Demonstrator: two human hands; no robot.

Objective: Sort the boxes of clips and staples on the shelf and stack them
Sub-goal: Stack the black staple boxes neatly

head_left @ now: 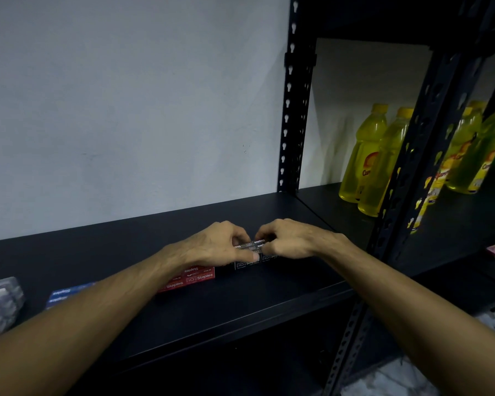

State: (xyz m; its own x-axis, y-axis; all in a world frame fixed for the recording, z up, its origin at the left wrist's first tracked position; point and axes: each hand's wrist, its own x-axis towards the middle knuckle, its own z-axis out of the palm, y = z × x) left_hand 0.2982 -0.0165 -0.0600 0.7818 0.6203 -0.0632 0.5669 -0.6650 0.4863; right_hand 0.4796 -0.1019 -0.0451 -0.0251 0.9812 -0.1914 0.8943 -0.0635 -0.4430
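Small black cardboard staple boxes w/ white "Staples" lettering are held mid-shelf, towards the front edge of the dark metal shelf board, as a low stack. Approx. two tiers can be made out: upper boxes pinched between both hands, lower ones resting on the board w/ front labels showing. At least four black boxes are judged present; exact no. cannot be told, since fingers cover the ends.

Handling, as judged: boxes are stiff card, dense for their size, smooth-sided, so a top box is likely to slide if nudged sideways. Best taken by the short ends or long sides w/ thumb opposite fingers, kept level; crushing is unlikely, skewing the stack is the main risk.

Left hand is curled over the stack's left end, thumb laid along the front face. Right hand is curled likewise on the right end, fingertips pinching the upper boxes.

Just left, touching or nearly so, red cardboard staple boxes are stacked: approx. three labels seen, rest hidden by the forearm. Further left, blue staple boxes, two labels visible. At far left, clear plastic clip boxes, approx. three or four, blurred.

On the next bay, yellow drink bottles: at least four counted.
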